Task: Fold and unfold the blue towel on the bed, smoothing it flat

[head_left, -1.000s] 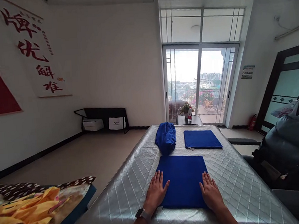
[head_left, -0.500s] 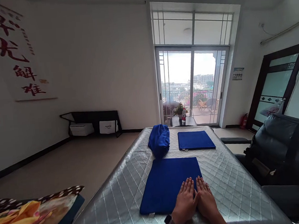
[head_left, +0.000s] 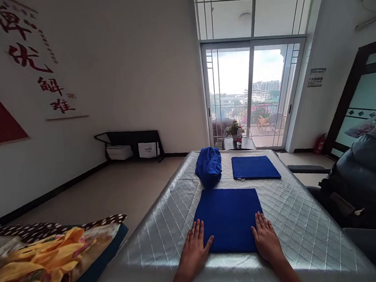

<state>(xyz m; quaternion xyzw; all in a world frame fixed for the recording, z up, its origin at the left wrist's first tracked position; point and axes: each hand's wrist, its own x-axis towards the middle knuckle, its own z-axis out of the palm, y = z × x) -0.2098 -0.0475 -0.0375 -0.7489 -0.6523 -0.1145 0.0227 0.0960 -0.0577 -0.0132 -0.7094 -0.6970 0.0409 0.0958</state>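
A flat, folded blue cloth (head_left: 230,220) lies on the silver quilted table cover (head_left: 298,223) in front of me. At its left edge rests my left hand (head_left: 196,244), fingers stretched out and palm down. My right hand (head_left: 265,235) lies flat on the opposite edge, thumb apart from the fingers. Neither hand grips anything. Just beyond the cloth sits a crumpled blue cloth bundle (head_left: 208,167). To the right of the bundle is a second folded blue cloth (head_left: 255,167), lying flat.
Colourful fabric with yellow cloth (head_left: 63,250) is heaped at the lower left. A dark armchair (head_left: 366,174) stands along the table's right side. Past the far edge, a small table holds a potted plant (head_left: 234,129) and a bottle (head_left: 239,135), before a sliding glass door (head_left: 252,92).
My hands have parted. The left has gone from the right part of the cloth to its left edge, while the right stays by the right edge. The camera view has shifted.
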